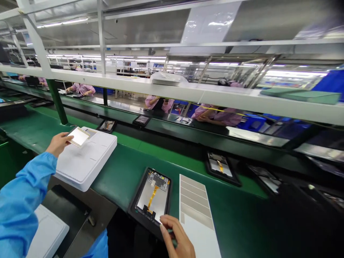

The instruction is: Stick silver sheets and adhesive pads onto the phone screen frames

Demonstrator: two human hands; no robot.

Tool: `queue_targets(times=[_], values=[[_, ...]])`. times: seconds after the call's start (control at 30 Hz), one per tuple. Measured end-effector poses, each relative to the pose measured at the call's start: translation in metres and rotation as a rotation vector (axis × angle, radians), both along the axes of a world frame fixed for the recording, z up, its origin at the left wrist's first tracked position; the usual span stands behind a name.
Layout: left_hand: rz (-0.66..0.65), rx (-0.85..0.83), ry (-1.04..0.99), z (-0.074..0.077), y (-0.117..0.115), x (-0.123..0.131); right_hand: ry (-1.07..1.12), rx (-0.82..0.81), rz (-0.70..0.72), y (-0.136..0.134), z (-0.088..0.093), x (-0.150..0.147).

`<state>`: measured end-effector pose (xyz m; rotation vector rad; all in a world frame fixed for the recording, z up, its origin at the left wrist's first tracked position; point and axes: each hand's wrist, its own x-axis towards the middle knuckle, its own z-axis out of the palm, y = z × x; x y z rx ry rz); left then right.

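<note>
My left hand [57, 142] pinches a flat silver battery [79, 137] with tan edges, holding it above a white foam tray [100, 147]. At the front edge of the green bench lies an opened tablet [153, 197] in a black frame, its circuit board and orange ribbon cable showing. My right hand [177, 236] is at the tablet's lower right corner, thumb and forefinger close together; what is between them, if anything, I cannot make out. Just right of the tablet is a white sheet [197, 215] bearing several beige adhesive strips on its far part.
More opened tablets [220, 166] lie along the line behind the green bench [118, 179]. A white shelf beam [129, 84] crosses above, with a green post [57, 102] at left. Another white tray [48, 233] is below left. People in pink sleeves [83, 89] sit across.
</note>
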<state>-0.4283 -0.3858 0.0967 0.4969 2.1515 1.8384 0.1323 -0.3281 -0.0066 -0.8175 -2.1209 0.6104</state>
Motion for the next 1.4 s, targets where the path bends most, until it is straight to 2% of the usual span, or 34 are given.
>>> queue_targets(times=[0.07, 0.13, 0.27, 0.37, 0.43, 0.5, 0.6, 0.7, 0.83, 1.07, 1.13, 1.2, 1.27, 1.33, 1.4], values=[[-0.090, 0.122, -0.080, -0.014, 0.001, 0.046, 0.053, 0.067, -0.003, -0.006, 0.008, -0.015], [-0.211, 0.268, -0.252, -0.034, 0.004, 0.109, 0.070, 0.160, 0.008, -0.010, 0.016, -0.032], [-0.465, 0.203, -0.534, -0.069, 0.010, 0.238, -0.076, 0.362, 0.013, -0.008, 0.019, -0.052], [-0.628, 0.137, -0.678, -0.081, 0.014, 0.299, -0.196, 0.420, -0.006, -0.003, 0.010, -0.042], [-0.640, 0.112, -0.729, -0.085, 0.017, 0.323, -0.248, 0.447, -0.011, -0.003, 0.005, -0.027], [-0.638, 0.114, -0.787, -0.088, 0.021, 0.340, -0.297, 0.483, 0.003, -0.005, 0.003, -0.012], [-0.709, 0.134, -0.898, -0.092, 0.025, 0.361, -0.372, 0.520, 0.026, -0.008, 0.002, 0.006], [-0.764, 0.112, -0.970, -0.097, 0.028, 0.376, -0.420, 0.486, 0.035, -0.010, 0.001, 0.022], [-0.830, 0.070, -1.025, -0.101, 0.034, 0.386, -0.442, 0.433, 0.064, -0.010, 0.001, 0.040], [-0.816, 0.056, -1.043, -0.105, 0.039, 0.398, -0.590, 0.571, 0.075, -0.013, 0.002, 0.047], [-0.882, 0.068, -1.033, -0.104, 0.036, 0.400, -0.620, 0.588, 0.095, -0.014, -0.003, 0.047], [-1.006, 0.064, -1.028, -0.103, 0.031, 0.400, -0.587, 0.581, 0.100, -0.011, -0.009, 0.052], [-1.126, 0.030, -1.040, -0.100, 0.025, 0.398, -0.449, 0.515, -0.029, -0.004, -0.015, 0.065], [-1.176, -0.028, -1.075, -0.098, 0.020, 0.396, -0.244, 0.372, -0.331, 0.006, -0.017, 0.083], [-1.150, -0.058, -1.135, -0.096, 0.019, 0.396, -0.071, 0.222, -0.627, 0.011, -0.014, 0.097]])
